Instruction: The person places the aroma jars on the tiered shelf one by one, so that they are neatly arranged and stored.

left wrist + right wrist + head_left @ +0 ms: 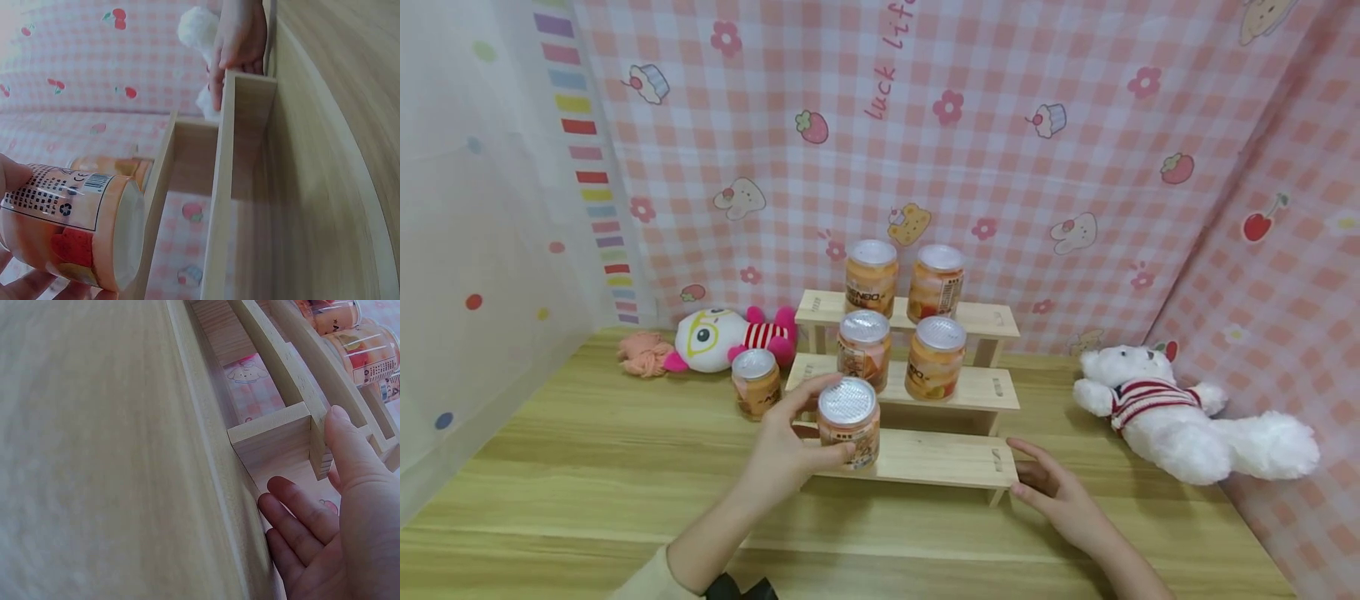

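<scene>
My left hand [790, 437] grips a jar of fruit [850, 433] with a ribbed silver lid, over the left part of the lowest step of a three-step wooden shelf [940, 458]. In the left wrist view, the white base of this held jar [75, 225] shows, tilted in that picture. My right hand [1063, 500] is at the right end of the lowest step, with thumb and forefinger about the board's end [320, 453]; its other fingers [294, 528] hang loosely curled below. Two similar jars [935, 358] stand on the middle step and two [871, 279] on the top step.
One more jar [756, 383] stands on the wooden table [587, 492] left of the shelf. Behind it lies a pink and white plush toy [715, 342]. A white plush bear [1180, 417] lies at the right. Pink checked cloth [1000, 150] hangs behind everything.
</scene>
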Action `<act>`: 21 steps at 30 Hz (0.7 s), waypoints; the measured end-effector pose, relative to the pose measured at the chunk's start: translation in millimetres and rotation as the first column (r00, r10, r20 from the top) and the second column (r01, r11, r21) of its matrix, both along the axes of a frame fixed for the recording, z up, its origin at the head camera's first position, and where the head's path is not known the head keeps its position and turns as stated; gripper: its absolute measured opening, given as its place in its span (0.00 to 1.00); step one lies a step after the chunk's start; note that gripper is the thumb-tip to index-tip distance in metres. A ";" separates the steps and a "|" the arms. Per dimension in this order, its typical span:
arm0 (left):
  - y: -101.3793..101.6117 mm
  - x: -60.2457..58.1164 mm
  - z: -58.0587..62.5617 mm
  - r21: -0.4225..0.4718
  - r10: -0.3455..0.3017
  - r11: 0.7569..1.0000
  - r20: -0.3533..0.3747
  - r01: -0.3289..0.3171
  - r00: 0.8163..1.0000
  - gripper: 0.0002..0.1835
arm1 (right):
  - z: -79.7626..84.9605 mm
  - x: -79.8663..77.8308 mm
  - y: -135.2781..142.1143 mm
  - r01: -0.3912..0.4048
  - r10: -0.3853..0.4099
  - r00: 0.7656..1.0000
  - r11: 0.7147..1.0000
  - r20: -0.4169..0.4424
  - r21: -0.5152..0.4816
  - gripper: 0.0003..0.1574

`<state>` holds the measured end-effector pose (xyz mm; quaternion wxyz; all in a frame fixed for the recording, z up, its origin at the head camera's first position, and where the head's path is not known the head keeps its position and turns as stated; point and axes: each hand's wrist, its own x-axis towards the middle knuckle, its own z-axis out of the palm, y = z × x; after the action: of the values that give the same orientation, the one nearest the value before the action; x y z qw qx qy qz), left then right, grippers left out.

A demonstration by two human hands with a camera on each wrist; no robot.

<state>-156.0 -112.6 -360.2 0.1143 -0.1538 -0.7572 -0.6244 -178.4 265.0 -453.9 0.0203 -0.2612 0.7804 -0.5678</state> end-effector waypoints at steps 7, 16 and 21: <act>23.9 -3.9 -3.6 -0.011 -0.052 0.999 -0.023 0.052 0.998 0.40 | -1.1 -1.0 -0.1 -0.003 0.003 1.000 1.000 0.001 -0.010 0.35; 52.0 -6.7 -8.7 -0.007 -0.088 0.996 -0.035 0.088 0.996 0.39 | -1.0 -0.3 -0.2 0.001 -0.001 1.000 1.000 -0.003 -0.008 0.35; 64.7 -10.3 -12.0 0.015 -0.096 0.995 -0.039 0.097 0.995 0.39 | -0.4 -0.1 -0.5 0.002 -0.002 1.000 1.000 -0.005 -0.005 0.35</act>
<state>-166.3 -47.9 -372.2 0.0995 -0.2011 -0.7413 -0.6326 -178.5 264.5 -454.3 0.0171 -0.2618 0.7793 -0.5691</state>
